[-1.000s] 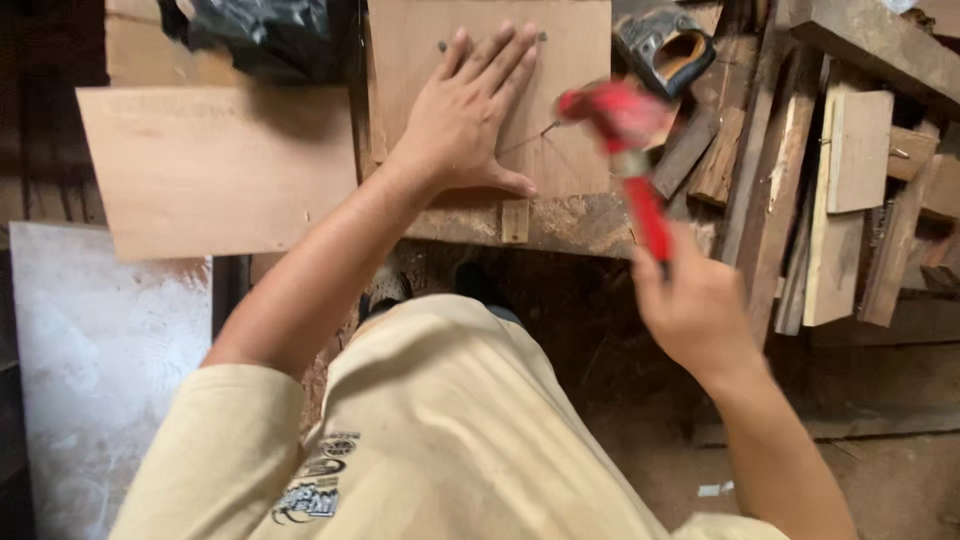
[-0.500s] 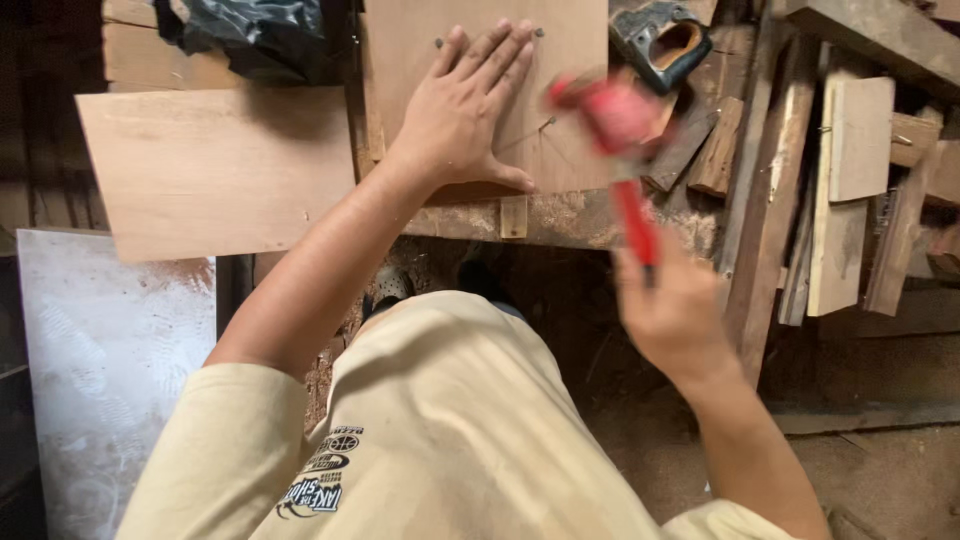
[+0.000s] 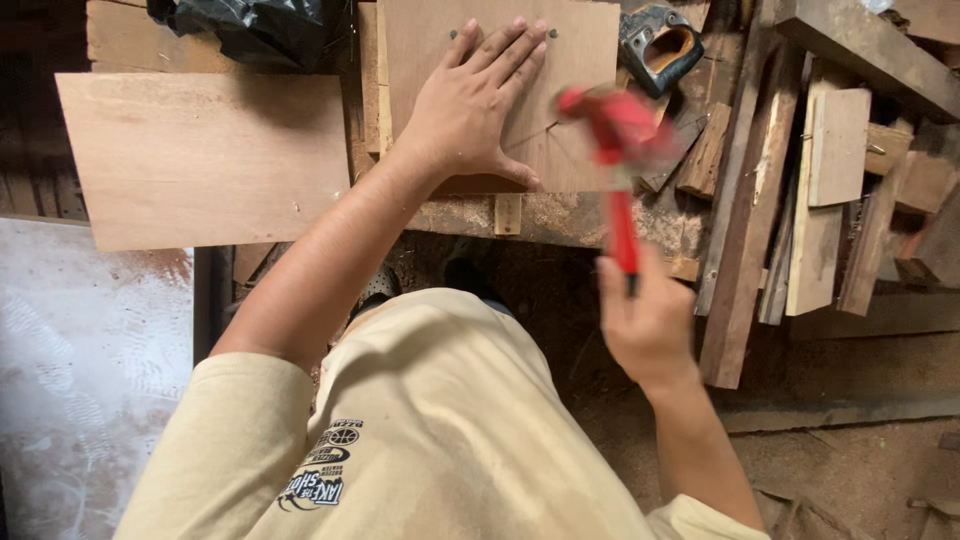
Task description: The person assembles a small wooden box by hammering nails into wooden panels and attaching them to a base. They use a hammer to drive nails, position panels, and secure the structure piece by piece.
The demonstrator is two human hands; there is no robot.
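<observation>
My left hand lies flat, fingers spread, on a brown plywood panel on the workbench. My right hand grips the handle of a red hammer. The hammer's head is blurred with motion and hangs over the panel's right edge, just right of my left thumb. Small dark nail heads show near the panel's top edge by my fingertips.
A larger plywood sheet lies to the left. A black plastic bag sits at the top. A saw handle rests at the upper right beside stacked wood offcuts. A pale board lies low at left. Sawdust covers the bench edge.
The hammer head has swung left and down toward the panel's right edge. My right hand shifted slightly left. My left hand stayed flat on the panel.
</observation>
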